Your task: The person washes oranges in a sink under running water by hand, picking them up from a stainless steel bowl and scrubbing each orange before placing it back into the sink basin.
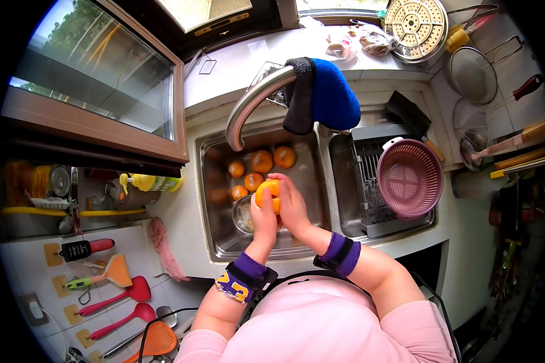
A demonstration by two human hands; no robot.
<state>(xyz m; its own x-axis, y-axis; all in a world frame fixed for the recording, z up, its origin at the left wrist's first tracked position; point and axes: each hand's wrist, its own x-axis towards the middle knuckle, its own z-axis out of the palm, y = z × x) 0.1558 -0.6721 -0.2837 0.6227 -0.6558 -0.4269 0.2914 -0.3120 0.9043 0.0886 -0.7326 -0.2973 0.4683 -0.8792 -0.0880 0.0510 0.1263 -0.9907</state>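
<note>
Between my two hands I hold an orange citrus fruit above the left basin of a steel sink. My left hand cups it from the left, thumb across its front. From the right, my right hand wraps it with the fingers pointing away from me. Several more orange fruits lie on the basin floor beyond my hands. The round drain fitting shows left of my left hand. Over the basin arches a steel faucet; I cannot tell whether water runs.
A blue and grey cloth drapes over the faucet's neck. On a dish rack over the right basin rests a mauve plastic colander, with a cleaver behind it. An open window sash juts in at left. A pink rag hangs off the counter.
</note>
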